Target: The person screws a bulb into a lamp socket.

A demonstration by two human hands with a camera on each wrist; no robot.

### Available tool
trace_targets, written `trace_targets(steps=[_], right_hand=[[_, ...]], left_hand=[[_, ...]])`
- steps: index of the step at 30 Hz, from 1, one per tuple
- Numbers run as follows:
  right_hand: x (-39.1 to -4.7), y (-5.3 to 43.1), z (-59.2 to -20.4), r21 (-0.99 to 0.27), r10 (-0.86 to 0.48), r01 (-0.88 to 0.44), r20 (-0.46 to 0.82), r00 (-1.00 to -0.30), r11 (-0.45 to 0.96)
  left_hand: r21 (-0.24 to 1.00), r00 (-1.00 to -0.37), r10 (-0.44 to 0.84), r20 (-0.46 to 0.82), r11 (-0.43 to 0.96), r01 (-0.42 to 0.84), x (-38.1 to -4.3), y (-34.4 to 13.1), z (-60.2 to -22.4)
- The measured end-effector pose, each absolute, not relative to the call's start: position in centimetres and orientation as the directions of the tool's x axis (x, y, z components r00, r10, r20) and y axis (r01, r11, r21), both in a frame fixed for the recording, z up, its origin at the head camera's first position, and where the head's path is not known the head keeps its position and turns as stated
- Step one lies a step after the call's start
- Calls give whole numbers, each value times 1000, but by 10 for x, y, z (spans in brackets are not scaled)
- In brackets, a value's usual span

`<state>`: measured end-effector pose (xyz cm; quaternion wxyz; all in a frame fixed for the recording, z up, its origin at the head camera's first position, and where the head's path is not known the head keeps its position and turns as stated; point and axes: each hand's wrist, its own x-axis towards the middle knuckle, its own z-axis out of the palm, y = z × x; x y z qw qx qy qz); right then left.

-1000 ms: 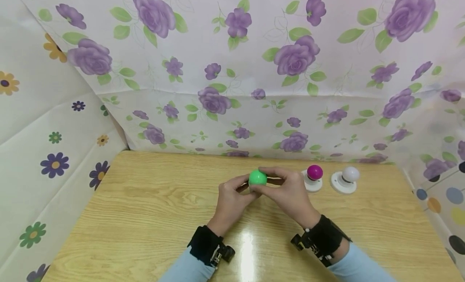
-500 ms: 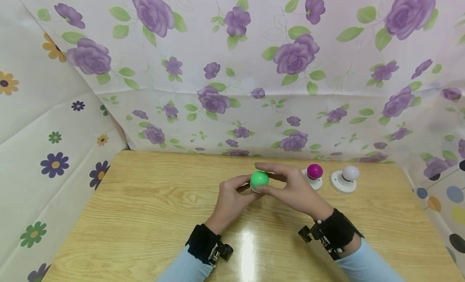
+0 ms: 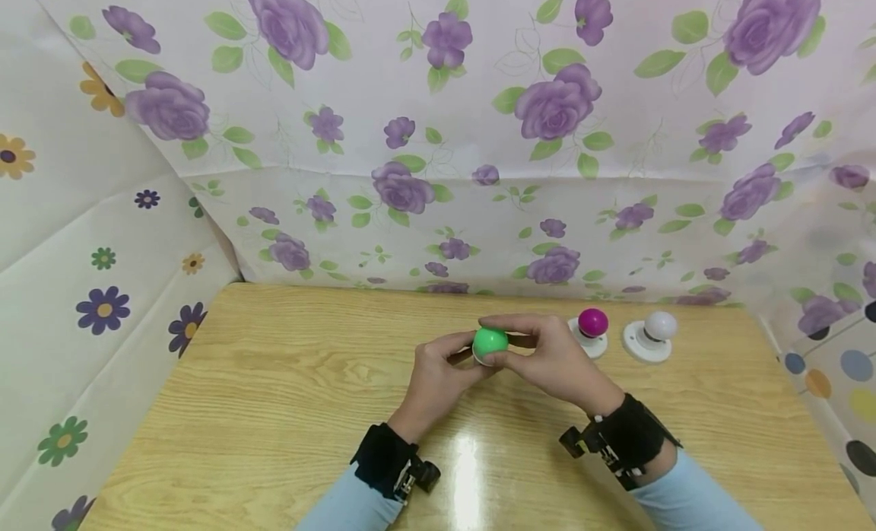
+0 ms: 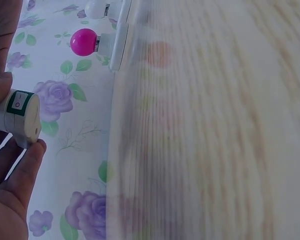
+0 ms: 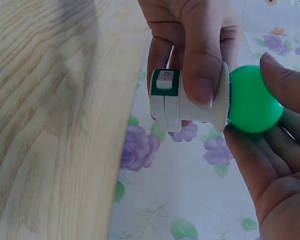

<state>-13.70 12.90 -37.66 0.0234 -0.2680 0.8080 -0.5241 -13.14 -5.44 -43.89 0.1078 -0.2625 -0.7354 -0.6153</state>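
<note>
My left hand (image 3: pixel 434 379) grips a white lamp socket (image 5: pixel 164 111), thumb laid along its body. A small rocker switch (image 5: pixel 165 79) on a green patch sits near the socket's far end. At the socket's flared rim is a round green light bulb (image 5: pixel 255 100), its base hidden inside. My right hand (image 3: pixel 550 364) pinches this bulb between thumb and fingers. In the left wrist view, the socket's switch end (image 4: pixel 27 120) shows above the wooden table, with left fingers around it.
To the right on the wooden table (image 3: pixel 287 409) stand two white round lamp bases, one with a magenta bulb (image 3: pixel 593 322), the other with a white bulb (image 3: pixel 661 325). A flowered cloth (image 3: pixel 479 234) hangs behind the table's back edge.
My right fingers spread a little off the green bulb half a second ago and now close round it again. Bulb and socket have shifted slightly right and nearer; the left hand is almost still.
</note>
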Motion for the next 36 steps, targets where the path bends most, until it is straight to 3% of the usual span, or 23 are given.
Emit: trace_targets(steps=[9,19,28,36], right_hand=[[-142,128,-396,-866,-352,-407,299,-887,291],[-146,122,-412,-778,-271,-539,469,-840,324],[-147,134,-393,-814,-443,-471,304,-844,340],[-140,136,-373,-826,-534,-471,260,-805,309]], left_hand=[[836,-839,196,508,125,535,-131,-51,-438],[849,-864,157,479,170,501,-126,-50,-434],[852,-855,195,481,123,508,-130,-54,-434],[854,-843,249,477,98,511,-133,-56,-433]])
